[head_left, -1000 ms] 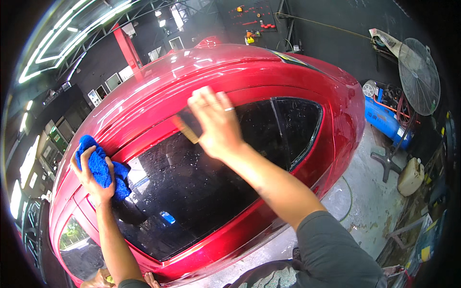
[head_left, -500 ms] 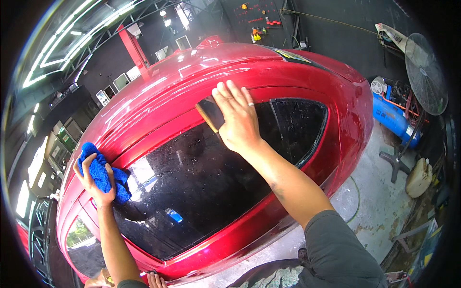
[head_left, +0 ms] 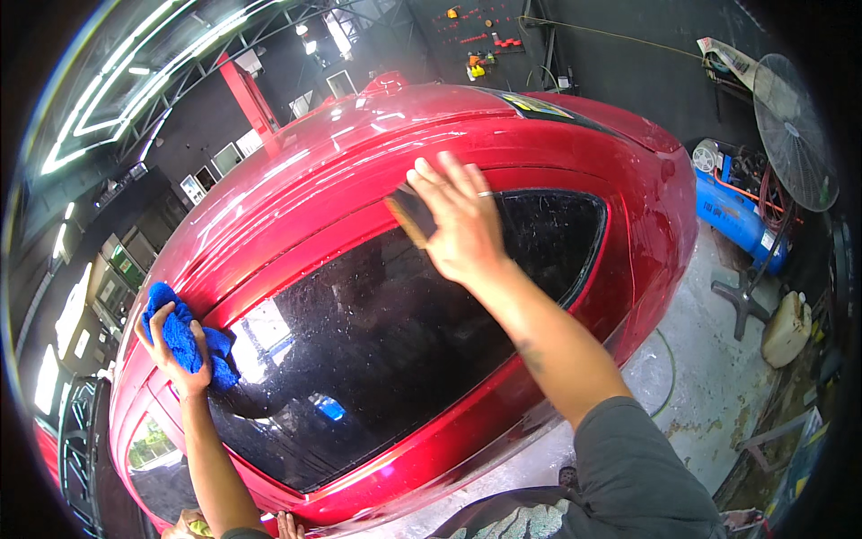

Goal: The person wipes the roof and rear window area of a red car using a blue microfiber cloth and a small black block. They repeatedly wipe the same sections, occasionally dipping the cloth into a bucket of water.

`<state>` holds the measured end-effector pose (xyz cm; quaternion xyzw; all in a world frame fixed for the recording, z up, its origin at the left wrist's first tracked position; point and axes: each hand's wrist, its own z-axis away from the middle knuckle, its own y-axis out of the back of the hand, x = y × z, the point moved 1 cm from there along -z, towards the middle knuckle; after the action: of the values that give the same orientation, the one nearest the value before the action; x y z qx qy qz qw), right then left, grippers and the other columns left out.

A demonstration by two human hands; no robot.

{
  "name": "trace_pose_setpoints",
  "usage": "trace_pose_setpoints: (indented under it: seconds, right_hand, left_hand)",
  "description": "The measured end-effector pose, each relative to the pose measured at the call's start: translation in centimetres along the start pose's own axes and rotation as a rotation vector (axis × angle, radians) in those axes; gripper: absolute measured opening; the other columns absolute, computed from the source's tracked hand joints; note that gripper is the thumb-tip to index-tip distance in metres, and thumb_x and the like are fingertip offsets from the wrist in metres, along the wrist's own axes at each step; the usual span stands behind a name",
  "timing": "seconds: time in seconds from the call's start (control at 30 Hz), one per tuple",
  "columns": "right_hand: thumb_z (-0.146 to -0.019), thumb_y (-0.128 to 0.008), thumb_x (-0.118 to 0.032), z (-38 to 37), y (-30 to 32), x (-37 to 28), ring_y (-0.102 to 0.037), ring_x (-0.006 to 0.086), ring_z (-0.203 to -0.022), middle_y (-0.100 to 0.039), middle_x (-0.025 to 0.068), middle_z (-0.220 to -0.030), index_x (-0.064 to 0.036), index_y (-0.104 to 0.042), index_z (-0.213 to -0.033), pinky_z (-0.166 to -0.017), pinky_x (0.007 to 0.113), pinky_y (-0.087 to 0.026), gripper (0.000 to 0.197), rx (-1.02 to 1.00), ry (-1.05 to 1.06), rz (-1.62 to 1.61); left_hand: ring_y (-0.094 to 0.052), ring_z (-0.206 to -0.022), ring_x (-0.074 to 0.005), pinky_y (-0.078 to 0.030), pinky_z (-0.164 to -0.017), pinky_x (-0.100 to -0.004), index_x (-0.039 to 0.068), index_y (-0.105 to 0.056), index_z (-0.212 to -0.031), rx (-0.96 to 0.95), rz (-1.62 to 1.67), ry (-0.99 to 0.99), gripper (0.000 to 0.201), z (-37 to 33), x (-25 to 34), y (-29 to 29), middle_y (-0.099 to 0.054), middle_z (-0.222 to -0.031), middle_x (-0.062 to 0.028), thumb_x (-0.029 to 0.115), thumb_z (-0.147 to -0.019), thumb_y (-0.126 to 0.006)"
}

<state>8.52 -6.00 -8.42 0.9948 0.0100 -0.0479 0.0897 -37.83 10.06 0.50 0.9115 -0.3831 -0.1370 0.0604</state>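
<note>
My left hand (head_left: 177, 357) is closed around a bunched blue microfibre cloth (head_left: 189, 337), resting on the red car's (head_left: 359, 144) body by the left end of its dark side window (head_left: 359, 332). Over the window's upper edge, my right hand (head_left: 462, 220) presses down with fingers stretched out along a flat dark pad (head_left: 426, 211) that has a tan edge. Part of the pad is hidden beneath the palm, and the fingers are slightly blurred. Small droplets or specks dot the glass.
At the lower left, another person's fingers (head_left: 289, 525) touch the car's lower side. On the right stand a blue air compressor (head_left: 727, 208), a large fan (head_left: 795, 130) and a pale jerrycan (head_left: 787, 330). A thin green hose (head_left: 672, 377) lies on the floor.
My right hand and the pad have slid to the right along the window's top edge. The left hand keeps its grip on the cloth, almost in the same place.
</note>
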Motion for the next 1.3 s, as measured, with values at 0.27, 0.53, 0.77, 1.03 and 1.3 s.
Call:
trace_pose_setpoints:
  seconds: [0.27, 0.53, 0.77, 1.03, 1.3]
  right_hand:
    - [-0.118, -0.054, -0.024, 3.9, 2.4, 13.8, -0.059, 0.0460, -0.143, -0.074, 0.0188, -0.143, -0.0076, -0.073, -0.144, -0.124, 0.055, -0.045, 0.036, 0.224, -0.455, 0.178]
    - [-0.090, -0.071, -0.009, -0.8, -0.1, 1.0, -0.059, 0.0424, -0.148, -0.071, 0.0156, -0.152, -0.0176, -0.073, -0.147, -0.127, 0.060, -0.041, 0.058, -0.076, 0.076, -0.030]
    - [-0.107, -0.067, -0.022, -0.6, 1.0, 8.7, -0.062, 0.0467, -0.142, -0.074, 0.0201, -0.141, -0.0091, -0.072, -0.140, -0.122, 0.055, -0.047, 0.036, 0.067, -0.292, 0.170]
    - [-0.082, -0.085, -0.018, -2.6, -1.2, -0.1, -0.059, 0.0417, -0.147, -0.072, 0.0114, -0.149, -0.0198, -0.074, -0.141, -0.125, 0.061, -0.040, 0.061, -0.058, 0.109, -0.056]
    - [-0.102, -0.072, -0.024, -3.2, -1.5, 3.3, -0.069, 0.0445, -0.122, -0.076, 0.0194, -0.126, -0.0073, -0.074, -0.125, -0.107, 0.059, -0.051, 0.029, 0.060, -0.175, 0.044]
  left_hand:
    - [-0.058, -0.134, -0.0470, -0.042, -0.119, -0.0596, 0.009, -0.072, -0.131, -0.038, -0.035, 0.029, 0.044, 0.1, -0.2, -0.3, -0.061, -0.134, -0.0250, 0.023, -0.090, -0.079]
    - [-0.054, -0.133, -0.0480, -0.039, -0.122, -0.0601, 0.008, -0.070, -0.131, -0.050, -0.072, 0.015, 0.047, 0.7, -0.4, 1.1, -0.063, -0.129, -0.0248, 0.019, -0.086, -0.079]
    - [-0.057, -0.131, -0.0482, -0.043, -0.117, -0.0601, 0.009, -0.070, -0.130, -0.025, -0.047, 0.039, 0.046, 0.3, 0.4, -0.5, -0.060, -0.130, -0.0259, 0.017, -0.086, -0.079]
    - [-0.056, -0.131, -0.0468, -0.041, -0.119, -0.0589, 0.007, -0.071, -0.129, -0.030, -0.043, 0.046, 0.047, 0.6, -0.3, 1.1, -0.063, -0.126, -0.0241, 0.016, -0.084, -0.079]
    - [-0.056, -0.132, -0.0485, -0.042, -0.118, -0.0600, 0.008, -0.071, -0.129, -0.041, -0.083, 0.037, 0.047, 0.6, -0.6, 0.6, -0.060, -0.131, -0.0267, 0.017, -0.083, -0.079]
